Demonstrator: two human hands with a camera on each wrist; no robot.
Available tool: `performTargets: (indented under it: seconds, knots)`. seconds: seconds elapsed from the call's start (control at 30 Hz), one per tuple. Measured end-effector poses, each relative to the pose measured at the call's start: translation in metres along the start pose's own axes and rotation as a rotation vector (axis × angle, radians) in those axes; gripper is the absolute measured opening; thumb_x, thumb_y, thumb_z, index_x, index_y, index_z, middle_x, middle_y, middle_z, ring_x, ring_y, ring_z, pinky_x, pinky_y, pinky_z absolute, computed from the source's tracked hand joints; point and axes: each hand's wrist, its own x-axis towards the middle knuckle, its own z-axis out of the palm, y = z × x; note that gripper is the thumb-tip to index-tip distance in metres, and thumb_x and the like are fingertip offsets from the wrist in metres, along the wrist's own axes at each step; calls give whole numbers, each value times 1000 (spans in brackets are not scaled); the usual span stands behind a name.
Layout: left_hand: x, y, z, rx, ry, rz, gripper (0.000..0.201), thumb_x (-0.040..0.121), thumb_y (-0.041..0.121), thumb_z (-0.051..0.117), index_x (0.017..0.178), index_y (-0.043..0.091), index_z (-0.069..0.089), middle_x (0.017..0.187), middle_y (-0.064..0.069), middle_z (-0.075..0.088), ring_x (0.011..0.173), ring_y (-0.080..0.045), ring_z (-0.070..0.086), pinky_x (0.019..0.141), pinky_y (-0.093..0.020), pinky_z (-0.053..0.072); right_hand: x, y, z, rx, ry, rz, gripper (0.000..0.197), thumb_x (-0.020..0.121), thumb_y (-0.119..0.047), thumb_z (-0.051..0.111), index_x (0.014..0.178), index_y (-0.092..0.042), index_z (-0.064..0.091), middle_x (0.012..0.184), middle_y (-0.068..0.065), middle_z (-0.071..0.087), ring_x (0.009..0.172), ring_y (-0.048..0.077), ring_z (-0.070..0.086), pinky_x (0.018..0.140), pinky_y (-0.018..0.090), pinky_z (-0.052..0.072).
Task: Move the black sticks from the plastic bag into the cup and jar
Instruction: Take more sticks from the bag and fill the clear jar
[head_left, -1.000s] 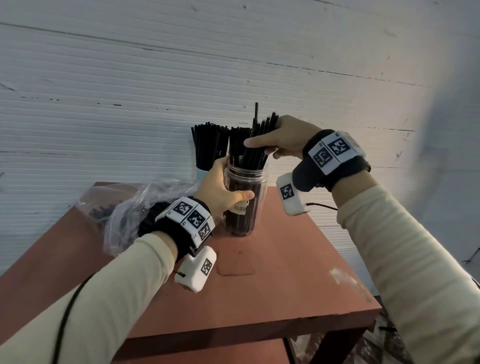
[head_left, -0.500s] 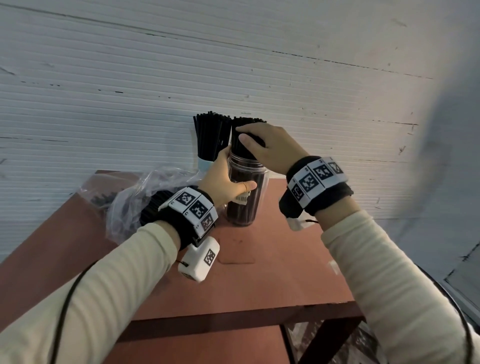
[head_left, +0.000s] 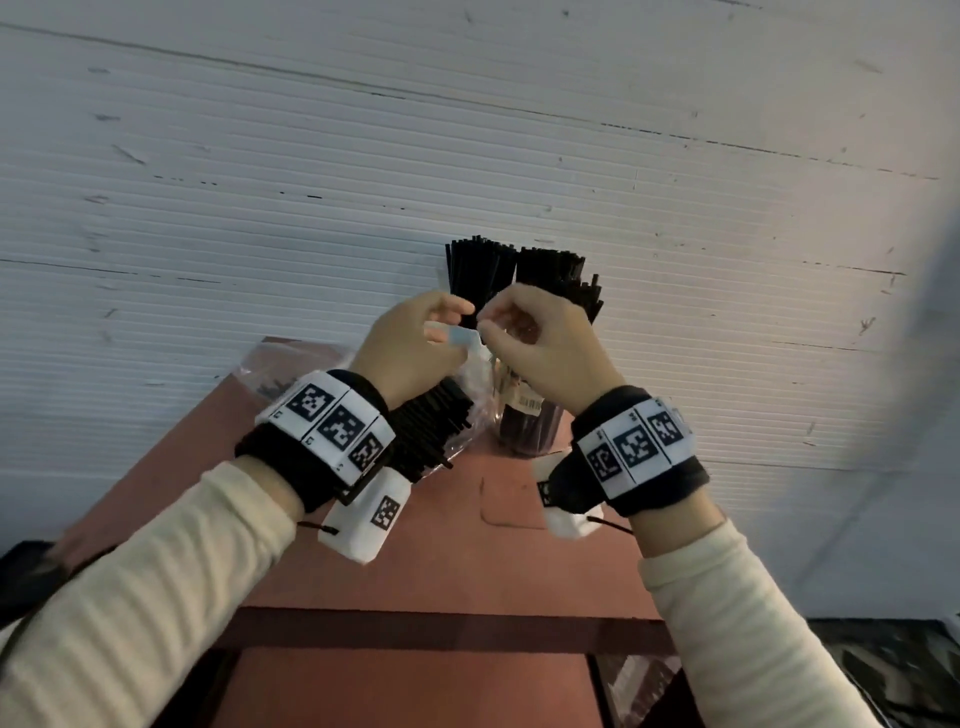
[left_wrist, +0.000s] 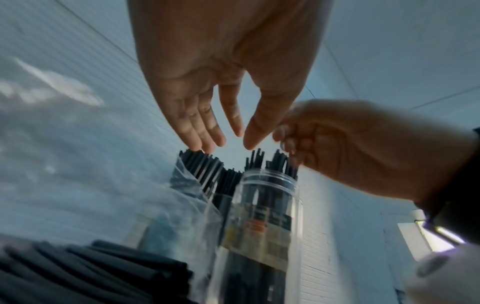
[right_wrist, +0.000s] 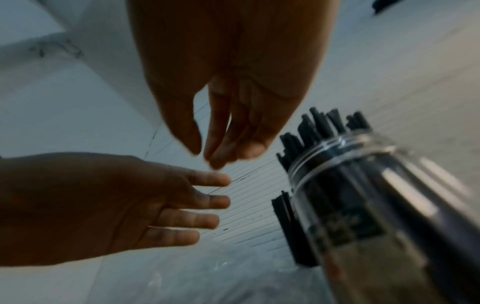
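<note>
Both raised, the left hand (head_left: 410, 345) and right hand (head_left: 540, 348) hover fingertips nearly touching, fingers relaxed.

Head view high, looking down; wrist views low, close, sharing jar (left_wrist: 262, 205)

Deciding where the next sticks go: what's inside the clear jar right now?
The jar is packed with upright black sticks, their tips poking above its rim. How deep they reach is hidden behind the label.

Reddish-brown wooden table (head_left: 426, 566) stood against pale ribbed wall. Directly on it: crumpled clear plastic bag (head_left: 457, 395) of black sticks at left, clear plastic jar (head_left: 527, 421) packed with upright black sticks just beside, pale cup (head_left: 467, 338) behind, likewise filled.
</note>
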Motion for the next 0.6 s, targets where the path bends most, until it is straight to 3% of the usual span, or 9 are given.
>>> performTargets:
  seconds: [0.1, 0.17, 0.27, 0.33, 0.4, 0.5, 0.6]
  knots:
    - [-11, -10, -32, 131, 108, 38, 30, 79, 14, 68, 104, 32, 65, 112, 6, 61, 97, -13, 58, 80, -28, 46, -3, -8, 24, -64, -356, 111, 19, 86, -32, 70, 96, -16, 69, 83, -3, 67, 71, 3, 57, 65, 11, 43]
    - [-18, -19, -52, 234, 127, 34, 27, 79, 16, 69, 100, 32, 66, 111, 5, 58, 97, -14, 56, 80, -29, 43, -5, -13, 41, -173, -555, 207, 36, 83, -41, 72, 110, -19, 64, 91, -3, 65, 78, 9, 58, 65, 18, 43]
    - [-27, -37, -73, 389, -11, -43, 27, 74, 30, 73, 94, 45, 63, 110, 1, 57, 96, -17, 57, 83, -33, 46, -9, -14, 63, -382, -820, 311, 47, 80, -40, 74, 119, -24, 52, 90, -5, 60, 73, 11, 57, 66, 25, 47]
    - [-28, -52, -78, 487, -163, -92, 36, 62, 51, 69, 95, 60, 57, 109, 2, 60, 92, -19, 62, 84, -40, 53, -9, -9, 74, -395, -843, 344, 39, 81, -24, 73, 114, -21, 51, 84, -1, 63, 65, 13, 61, 65, 29, 53]
    - [-21, -81, -80, 515, -260, -120, 50, 59, 54, 63, 104, 70, 51, 124, 7, 61, 97, -21, 67, 82, -45, 56, -7, -7, 82, -386, -781, 316, 30, 83, -11, 68, 108, -19, 54, 89, -2, 60, 74, 17, 61, 68, 30, 53]
    - [-24, -83, -86, 505, -313, -89, 65, 72, 21, 67, 107, 73, 47, 139, 11, 52, 103, -26, 67, 81, -48, 57, 0, -13, 91, -307, -650, 234, 19, 88, -18, 65, 107, -17, 63, 95, -5, 55, 87, 13, 52, 74, 23, 40]
    - [-28, -72, -96, 464, -253, -109, 72, 79, -3, 54, 111, 61, 52, 133, 2, 55, 106, -28, 64, 84, -47, 56, 9, -16, 107, -288, -631, 181, 27, 94, -35, 56, 114, -20, 66, 108, 2, 65, 96, 17, 58, 81, 25, 42]
